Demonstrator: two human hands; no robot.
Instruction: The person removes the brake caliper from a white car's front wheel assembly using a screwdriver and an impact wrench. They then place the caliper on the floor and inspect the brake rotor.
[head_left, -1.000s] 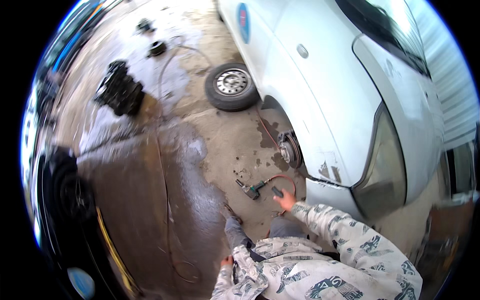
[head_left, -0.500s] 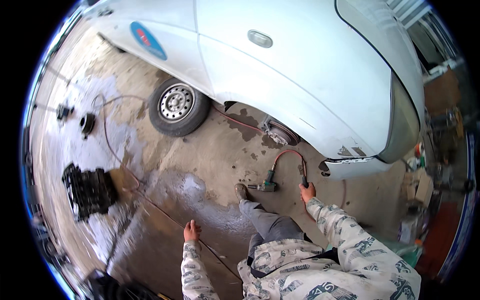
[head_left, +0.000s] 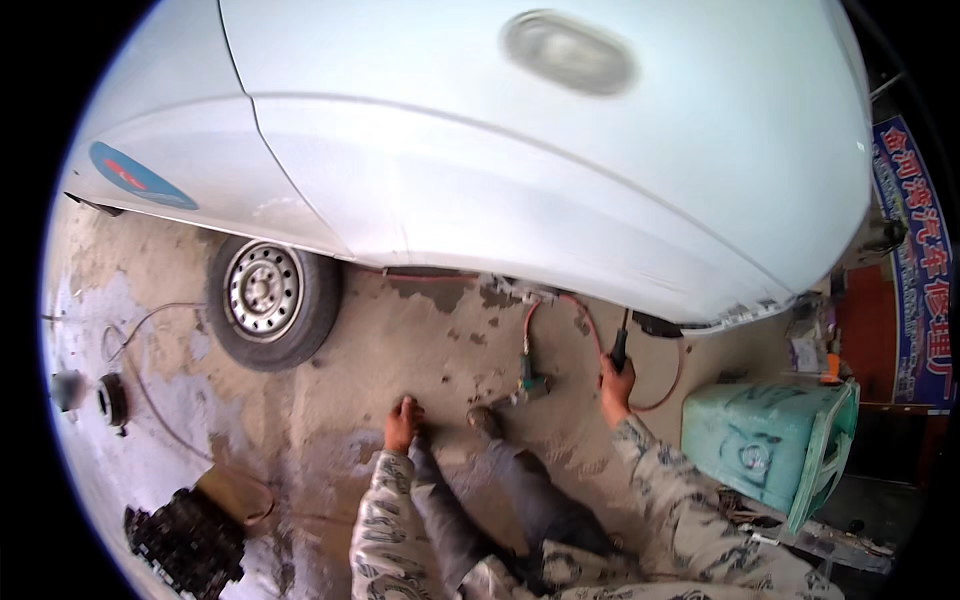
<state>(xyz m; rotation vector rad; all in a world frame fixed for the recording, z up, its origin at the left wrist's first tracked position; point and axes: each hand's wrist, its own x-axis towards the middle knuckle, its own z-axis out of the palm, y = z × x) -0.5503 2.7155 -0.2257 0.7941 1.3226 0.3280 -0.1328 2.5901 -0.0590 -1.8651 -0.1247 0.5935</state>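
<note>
Left hand [head_left: 402, 425] has come in from the left to just beside the legs [head_left: 540, 495], and the view has turned so that the white van [head_left: 420, 190] fills the far side. Right hand [head_left: 616, 388] keeps its fingers wrapped around a black-handled screwdriver [head_left: 619, 350], now pointing away toward the van's lower edge, which seems to put it within reach of the bodywork; contact cannot be told. Left fingers look loosely bent; whether they hold anything, I cannot tell. An air wrench [head_left: 528, 384] lies on the floor between the hands, on a red hose [head_left: 527, 322]. Damp patches mark the concrete floor [head_left: 350, 340]. A loose wheel [head_left: 265, 292] stands far left, a dark engine part [head_left: 190, 545] near left, a green plastic stool [head_left: 750, 440] right, before a blue sign [head_left: 930, 290].
</note>
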